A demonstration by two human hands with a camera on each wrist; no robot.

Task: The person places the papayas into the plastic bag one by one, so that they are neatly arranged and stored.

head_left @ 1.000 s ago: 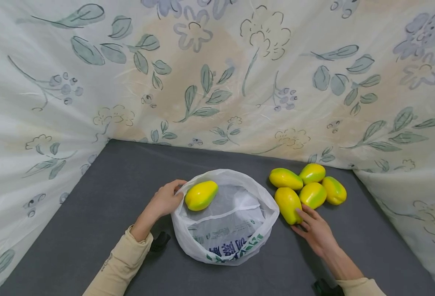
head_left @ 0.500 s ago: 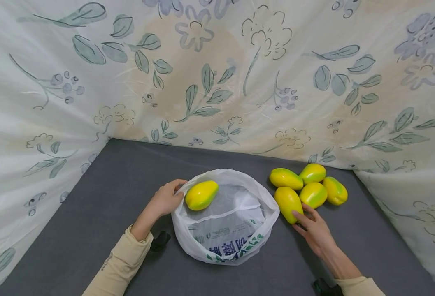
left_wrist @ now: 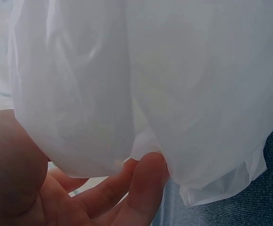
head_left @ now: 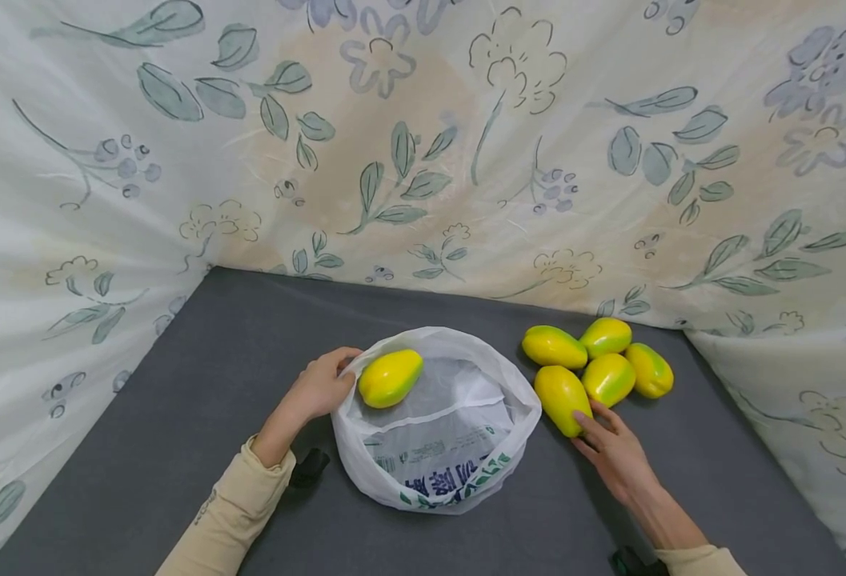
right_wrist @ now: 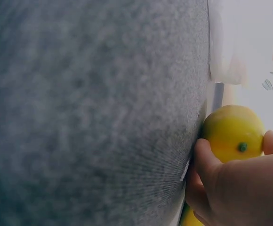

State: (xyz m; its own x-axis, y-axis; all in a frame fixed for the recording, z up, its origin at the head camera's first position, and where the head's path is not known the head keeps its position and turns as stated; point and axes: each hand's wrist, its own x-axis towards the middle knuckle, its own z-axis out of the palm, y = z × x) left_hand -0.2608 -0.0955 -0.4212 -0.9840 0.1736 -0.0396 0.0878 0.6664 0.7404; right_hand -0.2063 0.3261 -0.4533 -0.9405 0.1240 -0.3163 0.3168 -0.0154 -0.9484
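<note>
One worktop (head_left: pixel 286 320): covered in dark grey cloth and spread across the lower half of the head view; its fine grain is shown in the right wrist view.
Backdrop (head_left: pixel 394 152): pale, softly creased cloth, printed with grey-green leaves and mauve blossoms; the worktop is enclosed by it at the back and sides.
Bag (head_left: pixel 356 474): thin, translucent white plastic, set at lower centre, its round mouth open upward; blue and green lettering is printed on it.
Fruit in the bag (head_left: pixel 390 378): glossy, oval, yellow tinged with green, seen inside the mouth at upper left.
Left grip (head_left: pixel 319 387): the bag's left rim is pinched between thumb and fingers.
Right grip (head_left: pixel 615 453): thumb and fingers are curled round the nearest fruit (head_left: pixel 561 398), just right of the bag; a small green stub is seen on its end.
Four other fruits (head_left: pixel 608 379): smooth, shiny, clustered close together right of centre.
Sleeves (head_left: pixel 231 512): cream fabric, seen along the bottom edge.
</note>
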